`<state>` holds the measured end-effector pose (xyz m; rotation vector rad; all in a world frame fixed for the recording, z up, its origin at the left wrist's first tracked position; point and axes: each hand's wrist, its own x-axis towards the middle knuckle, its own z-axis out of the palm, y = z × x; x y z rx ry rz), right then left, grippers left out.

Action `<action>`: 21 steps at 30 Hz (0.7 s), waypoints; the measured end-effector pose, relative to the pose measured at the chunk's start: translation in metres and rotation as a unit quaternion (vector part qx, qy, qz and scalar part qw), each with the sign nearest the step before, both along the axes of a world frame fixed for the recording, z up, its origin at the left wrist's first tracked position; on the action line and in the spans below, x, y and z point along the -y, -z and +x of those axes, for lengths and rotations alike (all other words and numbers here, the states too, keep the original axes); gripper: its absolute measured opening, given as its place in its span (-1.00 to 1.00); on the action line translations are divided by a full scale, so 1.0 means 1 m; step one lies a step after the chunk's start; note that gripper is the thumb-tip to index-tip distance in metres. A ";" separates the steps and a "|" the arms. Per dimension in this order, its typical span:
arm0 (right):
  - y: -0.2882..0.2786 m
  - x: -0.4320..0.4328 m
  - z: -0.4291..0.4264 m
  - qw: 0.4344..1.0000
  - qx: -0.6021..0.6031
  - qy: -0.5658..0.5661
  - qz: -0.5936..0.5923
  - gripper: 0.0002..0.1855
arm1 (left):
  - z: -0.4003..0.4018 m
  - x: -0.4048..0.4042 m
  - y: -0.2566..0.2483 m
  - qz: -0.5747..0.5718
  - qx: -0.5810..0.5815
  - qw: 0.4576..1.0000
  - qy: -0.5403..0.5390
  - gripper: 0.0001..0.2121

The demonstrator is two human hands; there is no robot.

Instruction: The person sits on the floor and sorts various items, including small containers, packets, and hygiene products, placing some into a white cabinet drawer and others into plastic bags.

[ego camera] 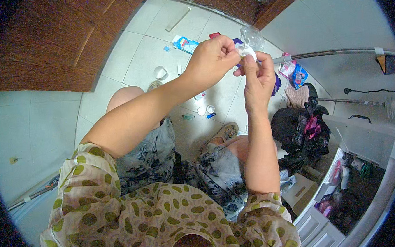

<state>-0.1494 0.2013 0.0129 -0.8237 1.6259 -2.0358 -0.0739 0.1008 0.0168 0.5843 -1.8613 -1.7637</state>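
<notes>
Both hands are raised before me over the tiled floor. My right hand (pixel 260 74) holds a small white, partly clear object (pixel 247 52) between thumb and fingers; what it is exactly I cannot tell. The fingertips of my left hand (pixel 218 57) are pinched at the object's left side. Behind the hands lie a crumpled clear plastic item (pixel 253 37), a red packet (pixel 214 35) and something purple, partly hidden. A blue and white bottle (pixel 185 45) lies left of them on the floor.
On the floor between my feet are a round clear container (pixel 160 73), two small round pieces and a blue object (pixel 211 115). At right are a blue packet (pixel 299 76), black bags (pixel 310 144) and an open white cabinet (pixel 359 140). A brown wooden door (pixel 57 33) stands upper left.
</notes>
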 end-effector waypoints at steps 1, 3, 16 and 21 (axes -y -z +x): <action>0.000 0.001 0.002 1.000 0.007 0.006 0.012 -0.86 | 0.000 0.000 -0.003 -0.029 0.035 0.999 -0.021 -0.81; 0.001 0.002 0.003 1.000 0.014 0.010 0.025 -0.86 | 0.000 0.000 -0.005 -0.057 0.069 0.995 -0.043 -0.80; 0.008 0.001 -0.003 0.980 0.186 -0.067 -0.020 -0.76 | 0.006 0.021 -0.006 -0.147 0.170 0.974 0.006 -0.86; 0.010 0.004 -0.001 0.950 0.277 -0.107 -0.096 -0.72 | 0.004 0.023 -0.001 -0.014 0.144 0.984 0.104 -0.88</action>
